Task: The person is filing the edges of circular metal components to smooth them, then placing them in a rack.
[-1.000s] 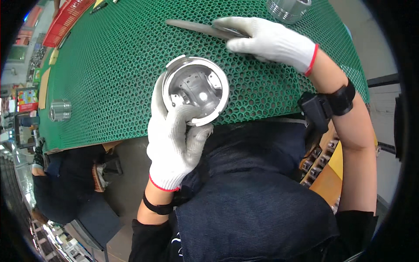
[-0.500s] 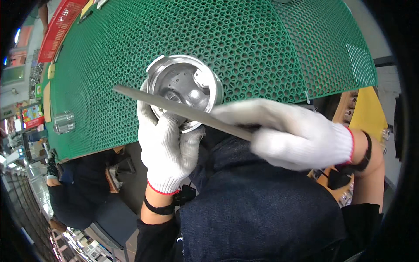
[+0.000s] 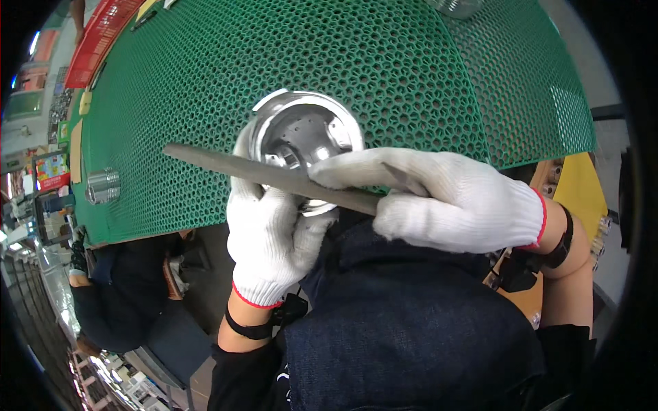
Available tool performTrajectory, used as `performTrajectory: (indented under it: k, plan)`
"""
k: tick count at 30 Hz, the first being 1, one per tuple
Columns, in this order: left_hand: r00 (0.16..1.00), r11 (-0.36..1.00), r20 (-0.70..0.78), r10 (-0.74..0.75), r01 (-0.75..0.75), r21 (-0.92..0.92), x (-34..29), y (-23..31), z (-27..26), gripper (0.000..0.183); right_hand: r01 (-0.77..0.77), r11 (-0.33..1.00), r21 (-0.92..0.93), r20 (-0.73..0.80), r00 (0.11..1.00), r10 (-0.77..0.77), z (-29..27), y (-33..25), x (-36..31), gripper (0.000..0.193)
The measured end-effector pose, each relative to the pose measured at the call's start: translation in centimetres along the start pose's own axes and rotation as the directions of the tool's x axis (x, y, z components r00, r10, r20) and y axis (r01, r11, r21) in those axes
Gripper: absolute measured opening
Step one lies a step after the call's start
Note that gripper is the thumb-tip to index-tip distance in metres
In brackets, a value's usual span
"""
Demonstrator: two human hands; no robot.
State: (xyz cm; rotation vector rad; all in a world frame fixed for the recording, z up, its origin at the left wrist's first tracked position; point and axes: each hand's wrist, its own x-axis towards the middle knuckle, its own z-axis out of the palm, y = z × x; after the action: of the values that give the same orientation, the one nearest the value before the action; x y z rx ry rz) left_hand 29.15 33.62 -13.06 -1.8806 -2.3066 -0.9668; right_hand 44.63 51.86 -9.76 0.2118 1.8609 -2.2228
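My left hand (image 3: pixel 267 236), in a white knit glove with a red cuff edge, is closed round a shiny metal piston (image 3: pixel 308 127). The piston's hollow underside faces up, and my thumb lies along its near side. In my right hand (image 3: pixel 459 202), gloved the same way, is a long grey file (image 3: pixel 236 166). The file slants across the near side of the piston, its tip reaching out past my left hand. Whether it touches the metal I cannot tell. My right fingertips lie over the piston's near rim and hide part of it.
A green honeycomb mat (image 3: pixel 404 75) covers the bench. Another piston (image 3: pixel 103 186) stands at the left, and a shiny round object (image 3: pixel 458 7) shows at the far edge. A red basket (image 3: pixel 103 44) sits far left, a dark-clothed person (image 3: pixel 127 288) below it. At right lies a yellow sheet (image 3: pixel 582 188).
My right hand and the file have shifted left, bringing the fingertips over the piston's rim. The piston and my left hand sit slightly farther right in view. Both grips stay closed.
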Motion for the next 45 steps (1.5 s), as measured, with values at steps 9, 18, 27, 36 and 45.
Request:
performTrajectory:
  k: [9, 18, 27, 36, 45]
  plan:
    - [0.875, 0.919, -0.34, -0.344, 0.239, -0.314, -6.3, -9.4, -4.5, 0.054, -0.316, 0.485, -0.815, -0.555, 0.668, -0.496, -5.8, 4.0, -0.9, 0.06]
    - [0.956, 0.967, -0.163, -0.243, 0.225, -0.123, -6.1, -11.0, -3.5, 0.045, -0.527, 0.215, -0.822, -0.539, 0.599, -0.591, -7.1, 6.0, -1.3, 0.055]
    - [0.986, 0.985, -0.036, -0.165, 0.167, 0.037, -5.5, -10.3, -4.1, 0.051, -0.534, 0.239, -0.811, -0.558, 0.584, -0.589, -6.6, 5.4, -1.0, 0.049]
    - [0.958, 0.879, 0.228, 0.177, -0.258, 0.402, 2.4, -1.2, -4.7, 0.048, -0.372, 0.278, -0.886, -0.454, 0.568, -0.687, -5.9, 6.3, -1.0, 0.04]
    - [0.932, 0.798, 0.358, 0.061, -0.261, 0.544, 5.0, 0.4, -3.7, 0.033, -0.324, 0.289, -0.901, -0.422, 0.498, -0.757, -6.1, 6.8, -1.6, 0.034]
